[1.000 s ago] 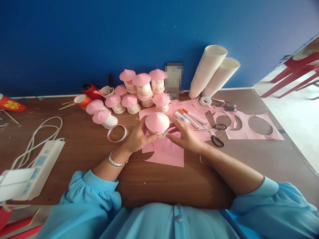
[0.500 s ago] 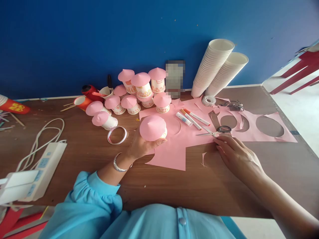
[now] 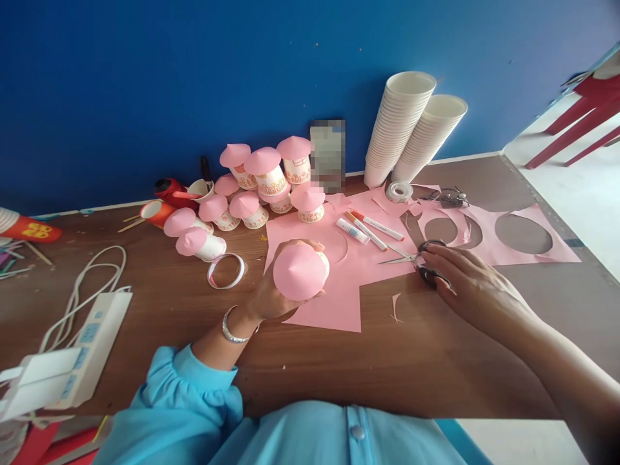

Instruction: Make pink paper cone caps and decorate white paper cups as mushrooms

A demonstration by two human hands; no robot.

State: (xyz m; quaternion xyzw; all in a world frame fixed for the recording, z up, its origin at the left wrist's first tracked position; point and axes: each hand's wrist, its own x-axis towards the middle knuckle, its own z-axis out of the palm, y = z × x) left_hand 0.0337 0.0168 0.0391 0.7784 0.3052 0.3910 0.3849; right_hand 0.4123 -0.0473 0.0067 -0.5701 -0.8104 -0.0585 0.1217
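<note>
The left hand (image 3: 269, 294) has its grip clamped round a pink-topped cup (image 3: 299, 271) above the paper (image 3: 336, 300); the right hand (image 3: 477, 284) touches the scissors (image 3: 415, 258), its grip unclear.

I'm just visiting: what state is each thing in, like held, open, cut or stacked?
Held cup: pink roof on, in the left hand's grip.
Scissors: blades parted, right hand at the handles.
Grouped cups: pink roofs on.
White cups: nested in two stacks, mouths up.
Right-hand pink sheet: cut, with round holes.
Markers: lying down.
</note>
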